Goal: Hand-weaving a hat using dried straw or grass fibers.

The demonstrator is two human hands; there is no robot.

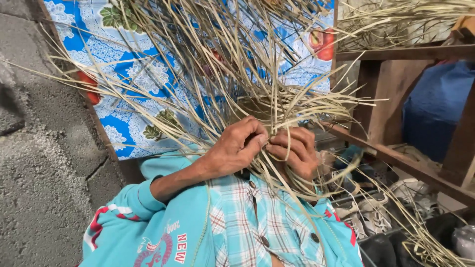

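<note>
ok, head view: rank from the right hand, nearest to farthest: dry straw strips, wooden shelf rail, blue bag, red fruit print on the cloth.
1. Dry straw strips: gripped in the right hand.
2. Wooden shelf rail: just to its right, sloping down.
3. Red fruit print on the blue cloth, above, and blue bag, upper right: too close to call.

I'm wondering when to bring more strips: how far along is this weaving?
Done: only a small woven patch shows above the hands. In hand: the left hand and right hand pinch dried strips close together. Left: most strips fan out loose and unwoven.
</note>
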